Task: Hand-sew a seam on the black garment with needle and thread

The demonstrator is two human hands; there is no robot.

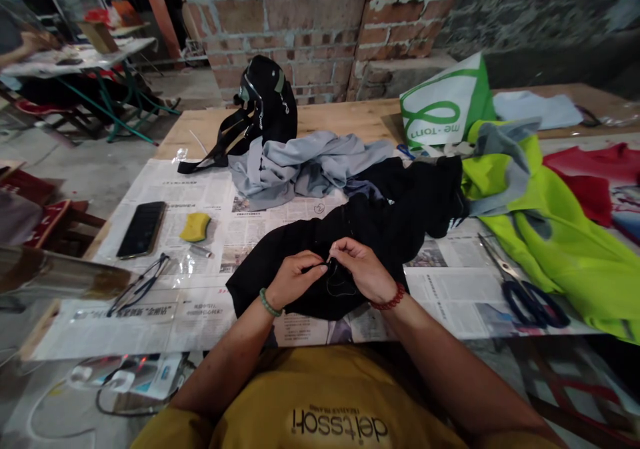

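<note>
A black garment (310,235) lies bunched on the newspaper in front of me. My left hand (299,279) pinches a fold of its cloth between thumb and forefinger. Close beside it, almost touching, my right hand (364,270) has its thumb and fingertips pressed together at the same fold. What sits between those right fingertips is too small to make out. A thin pale thread (343,293) loops over the black cloth just below both hands.
Newspaper (200,329) covers the tabletop. On the left are a phone (142,229), a yellow sponge (195,227) and dark-framed glasses (137,289). Scissors (525,289) and a lime-green garment (565,235) lie right. Behind are grey cloth (305,165), a black bag (273,99) and a green-white bag (445,105).
</note>
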